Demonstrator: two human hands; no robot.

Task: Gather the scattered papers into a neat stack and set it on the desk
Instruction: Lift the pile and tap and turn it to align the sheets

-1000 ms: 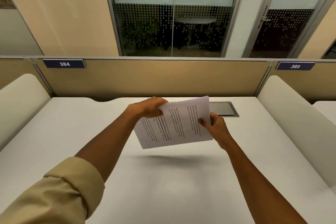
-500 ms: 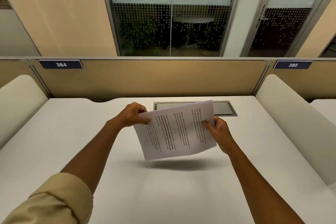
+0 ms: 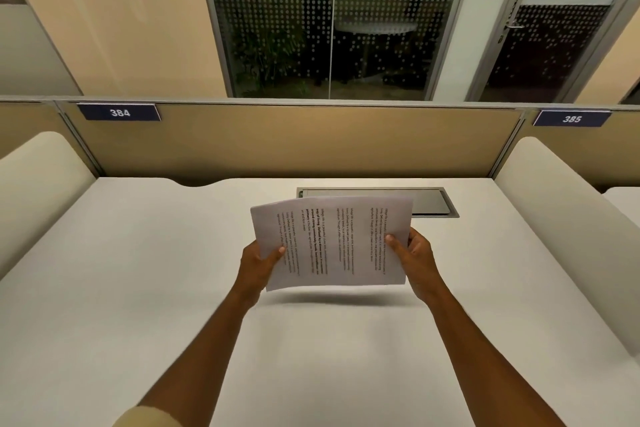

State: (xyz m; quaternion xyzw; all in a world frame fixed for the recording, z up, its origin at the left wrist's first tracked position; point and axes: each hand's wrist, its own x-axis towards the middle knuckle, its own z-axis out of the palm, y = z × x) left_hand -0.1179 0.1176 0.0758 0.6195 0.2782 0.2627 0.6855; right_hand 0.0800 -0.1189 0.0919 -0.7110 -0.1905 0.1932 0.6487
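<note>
Since a second ago the papers [image 3: 332, 243] have swung from a slant to nearly level, and the left hand [image 3: 258, 265] has shifted from their top corner to the lower left edge. Two hands hold one bundle of printed sheets; how many sheets it has cannot be told, though a second sheet's edge shows fanned out at the upper left. The left hand pinches the left edge, thumb on top and fingers hidden underneath. The right hand [image 3: 414, 262] pinches the right edge the same way, its thumb pressed onto the print. The bundle hangs above the white desk [image 3: 138, 288], its shadow just below the near edge, and its far edge overlaps the grey cable hatch [image 3: 429, 201]. Bare desk lies open on both sides, out to the two cream side dividers [image 3: 561, 218].
</note>
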